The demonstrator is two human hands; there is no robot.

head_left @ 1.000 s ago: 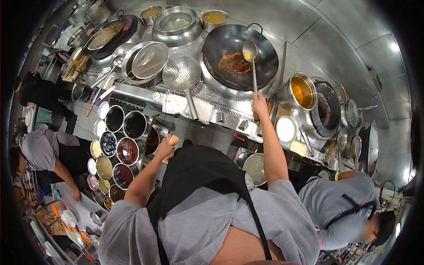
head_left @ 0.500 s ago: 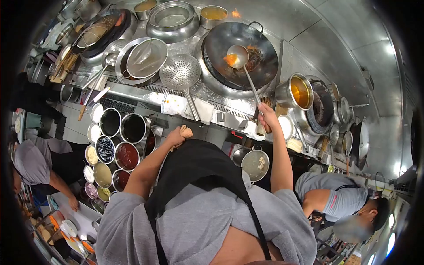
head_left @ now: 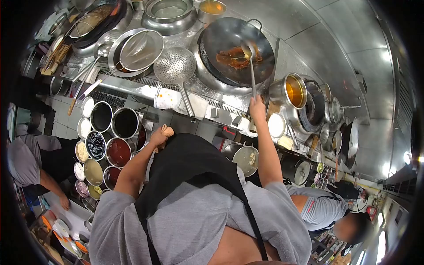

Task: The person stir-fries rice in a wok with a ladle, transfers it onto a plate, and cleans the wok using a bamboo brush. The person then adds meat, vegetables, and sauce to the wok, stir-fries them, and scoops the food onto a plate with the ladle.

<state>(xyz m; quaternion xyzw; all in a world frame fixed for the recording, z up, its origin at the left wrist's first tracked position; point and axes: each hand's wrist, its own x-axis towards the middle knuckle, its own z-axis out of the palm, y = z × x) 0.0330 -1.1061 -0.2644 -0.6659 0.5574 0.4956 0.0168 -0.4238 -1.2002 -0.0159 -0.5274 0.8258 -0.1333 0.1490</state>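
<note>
My right hand (head_left: 257, 108) is closed around the long handle of a metal ladle (head_left: 252, 76). The ladle's bowl, blurred by motion, sits inside a large dark wok (head_left: 216, 35) on the burner. Reddish-brown sauce (head_left: 230, 58) lies spread across the wok's bottom. Close to the black apron, my left hand (head_left: 159, 136) grips a folded tan cloth (head_left: 167, 130) away from the wok. To the wok's left, a perforated strainer (head_left: 175, 65) rests on the stove edge with its handle toward me.
A pot of amber liquid (head_left: 295, 90) stands right of the wok. Several sauce containers, one with red sauce (head_left: 118, 151), fill the left side. A pot (head_left: 245, 160) with pale pieces is below my right arm. Co-workers stand at left (head_left: 26, 154) and lower right (head_left: 322, 205).
The ladle has moved to the right within the wok, and the sauce from it is now spread over the wok's bottom. My left hand keeps the cloth. The view has shifted slightly.
</note>
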